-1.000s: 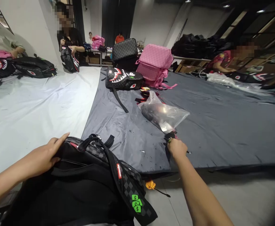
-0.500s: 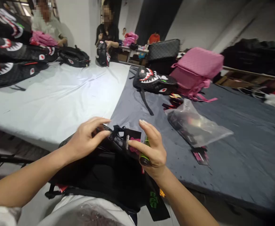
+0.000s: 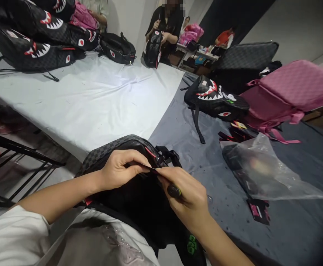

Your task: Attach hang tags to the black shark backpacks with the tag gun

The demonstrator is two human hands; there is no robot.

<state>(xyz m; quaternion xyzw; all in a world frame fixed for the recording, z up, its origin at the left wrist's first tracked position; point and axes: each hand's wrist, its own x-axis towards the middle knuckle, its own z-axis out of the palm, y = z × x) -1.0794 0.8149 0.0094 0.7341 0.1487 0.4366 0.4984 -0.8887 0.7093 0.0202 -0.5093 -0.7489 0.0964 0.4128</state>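
A black checkered backpack (image 3: 106, 152) rests on my lap, leaning against the table edge. Above it, my left hand (image 3: 125, 168) pinches one end of a thin dark hang tag (image 3: 152, 170), seen nearly edge-on. My right hand (image 3: 189, 188) pinches the tag's other end, and the same hand has a black-and-green handle (image 3: 174, 191) tucked in its palm; the rest of that tool is hidden. Just beyond my fingers stands the backpack's top loop (image 3: 172, 155). Green lettering (image 3: 191, 244) shows on a black flap hanging at the lower right.
Black shark-face backpacks (image 3: 39, 51) are heaped at the far left; another (image 3: 216, 98) lies ahead. A pink backpack (image 3: 296, 88) sits at the right, near a clear plastic bag (image 3: 272, 170) and loose tags (image 3: 258, 211). Across the table, a person (image 3: 167, 29) holds a backpack.
Both hands have come together on the tag, which has turned from face-on to edge-on. My left hand has left the strap loop. The view has swung left and down.
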